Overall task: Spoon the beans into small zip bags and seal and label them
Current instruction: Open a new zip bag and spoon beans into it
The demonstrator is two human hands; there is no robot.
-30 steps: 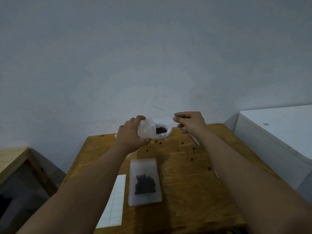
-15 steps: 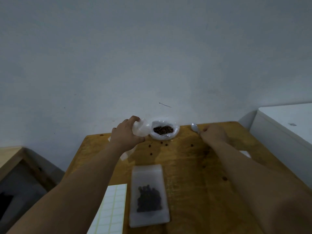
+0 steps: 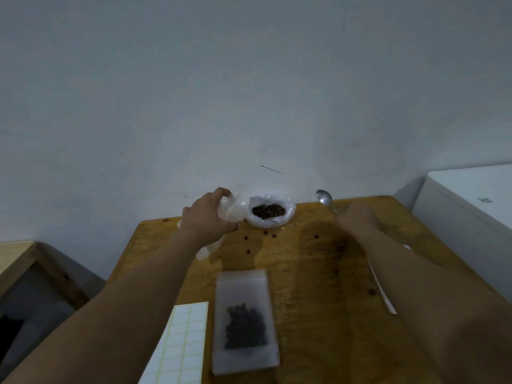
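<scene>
Nearest on the worn wooden desk (image 3: 310, 286) lies a white sheet of small blank rectangular labels (image 3: 180, 347). Just right of it is a frosted plastic zip bag (image 3: 243, 320), lying flat with dark beans in its lower half. Beyond it a few loose brown beans (image 3: 248, 251) are scattered on the wood. Farther on, the left hand (image 3: 206, 217) has its fingers curled round an empty crumpled clear small bag (image 3: 234, 207), held up beside the open clear plastic bag of brown beans (image 3: 270, 212) at the desk's far edge. The right hand (image 3: 357, 217) has its fingers clamped on the handle of a shiny metal spoon (image 3: 324, 198), bowl pointing towards the pale wall (image 3: 249, 92).
</scene>
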